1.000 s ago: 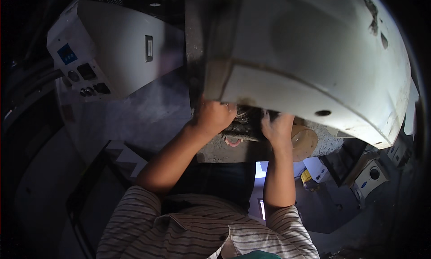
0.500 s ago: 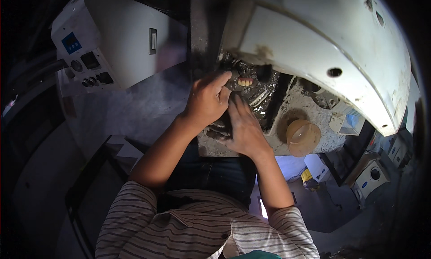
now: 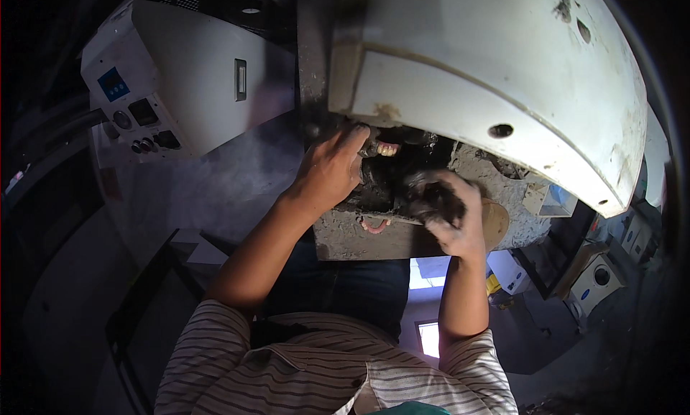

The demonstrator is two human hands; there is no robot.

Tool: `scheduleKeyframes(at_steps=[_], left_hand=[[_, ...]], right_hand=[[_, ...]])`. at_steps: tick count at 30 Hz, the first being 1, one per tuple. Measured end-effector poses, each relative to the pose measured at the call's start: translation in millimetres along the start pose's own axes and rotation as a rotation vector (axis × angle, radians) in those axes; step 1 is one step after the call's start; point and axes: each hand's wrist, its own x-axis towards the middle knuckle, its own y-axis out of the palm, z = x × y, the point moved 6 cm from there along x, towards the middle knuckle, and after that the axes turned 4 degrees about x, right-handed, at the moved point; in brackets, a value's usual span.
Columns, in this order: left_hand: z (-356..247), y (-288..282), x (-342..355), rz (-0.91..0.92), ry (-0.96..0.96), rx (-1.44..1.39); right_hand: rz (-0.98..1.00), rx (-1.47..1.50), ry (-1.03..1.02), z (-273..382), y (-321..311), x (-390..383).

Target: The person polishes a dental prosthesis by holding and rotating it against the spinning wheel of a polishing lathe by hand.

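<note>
At the tray below the white hood [image 3: 431,77], my left hand [image 3: 327,171] is closed on a denture [image 3: 387,149] with pink gum and pale teeth. The denture sticks out past my fingertips, and part of it is hidden. My right hand [image 3: 460,210] is curled in a C shape at the tray's right side, its fingers smeared by motion. Dark wet sludge [image 3: 377,178] lies in the tray and shows between the right fingers; whether they grip any is unclear. A second, horseshoe-shaped denture [image 3: 374,226] rests on the bench's near edge.
Partly behind my right hand stands a tan cup [image 3: 496,224] on the gritty bench [image 3: 338,235]. A small open box [image 3: 550,199] with something blue inside sits farther right. To the left is a white machine [image 3: 208,63] with a knobbed control panel.
My right hand has moved right, away from my left hand, baring the second denture on the bench edge. The denture at my left hand has shifted slightly down and left in view.
</note>
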Motion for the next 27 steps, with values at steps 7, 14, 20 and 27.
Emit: scheduleKeyframes(at_steps=[7, 14, 20, 27], left_hand=[[-9, 12, 1, 0.045, 0.129, -0.022], [-13, 20, 14, -0.101, 0.069, -0.035], [1, 27, 9, -0.179, -0.003, -0.083], [-6, 20, 11, -0.233, 0.026, -0.029]], right_hand=[[-0.105, -0.477, -0.045, -13, 14, 17], [-0.325, -0.751, -0.106, -18, -1, 16], [-0.219, -0.821, -0.134, -6, 9, 29], [-0.259, -0.723, -0.070, -9, 6, 30]])
